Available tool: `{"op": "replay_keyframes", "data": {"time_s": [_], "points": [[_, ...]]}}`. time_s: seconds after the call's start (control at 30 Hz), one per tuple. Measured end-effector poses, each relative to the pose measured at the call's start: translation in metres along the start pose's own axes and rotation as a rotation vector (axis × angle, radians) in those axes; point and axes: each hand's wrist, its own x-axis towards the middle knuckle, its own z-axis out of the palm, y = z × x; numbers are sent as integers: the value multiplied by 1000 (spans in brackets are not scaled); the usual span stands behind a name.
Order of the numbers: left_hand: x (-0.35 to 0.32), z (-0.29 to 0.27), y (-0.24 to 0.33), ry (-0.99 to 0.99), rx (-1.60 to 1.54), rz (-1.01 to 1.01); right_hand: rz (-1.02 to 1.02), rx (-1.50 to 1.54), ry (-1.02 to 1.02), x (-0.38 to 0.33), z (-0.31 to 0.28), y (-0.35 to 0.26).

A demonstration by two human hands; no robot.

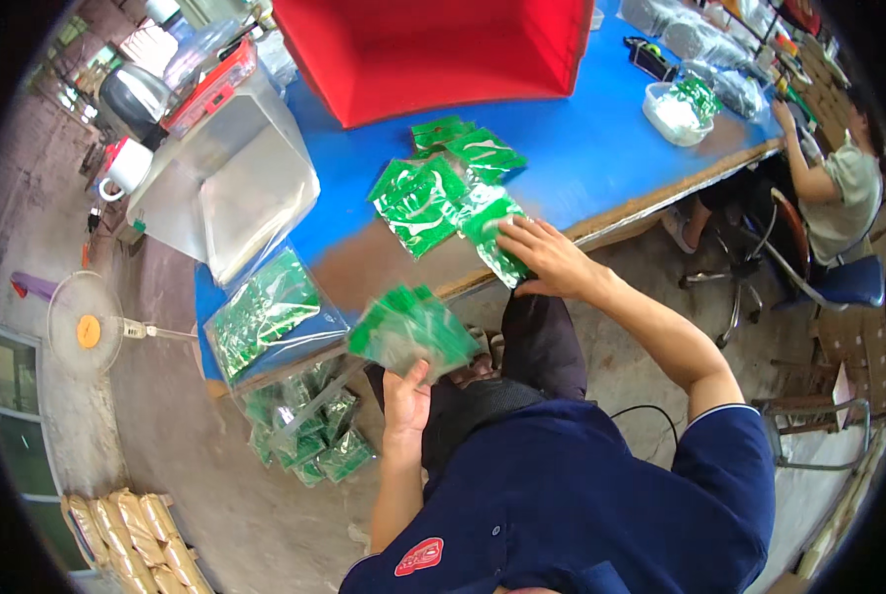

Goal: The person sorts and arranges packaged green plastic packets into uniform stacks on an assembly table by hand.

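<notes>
Blue table with green packets inside a clear bag

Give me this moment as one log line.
left hand: holding fanned green packets | right hand: touching green packet | red bin on blue table

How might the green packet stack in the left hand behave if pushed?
The green packet stack, spread like a fan in the left hand, would likely slide apart. Its glossy plastic suggests slippery faces. The packets look thin and flat, so probably light.
</notes>
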Motion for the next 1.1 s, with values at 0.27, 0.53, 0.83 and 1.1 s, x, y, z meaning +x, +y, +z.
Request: {"op": "replay_keyframes", "data": {"time_s": [0.27,0.53,0.83,1.1], "points": [[-11,48,37,-330,1038,410,-109,719,-546,43,-58,-73],[-35,-32,18,-51,-120,12,-236,261,-79,82,54,-55],[6,-30,-24,-68,-535,-107,430,1011,-332,97,31,-95],[-8,-51,-27,141,-447,-78,-250,169,-145,92,50,-35]]}}
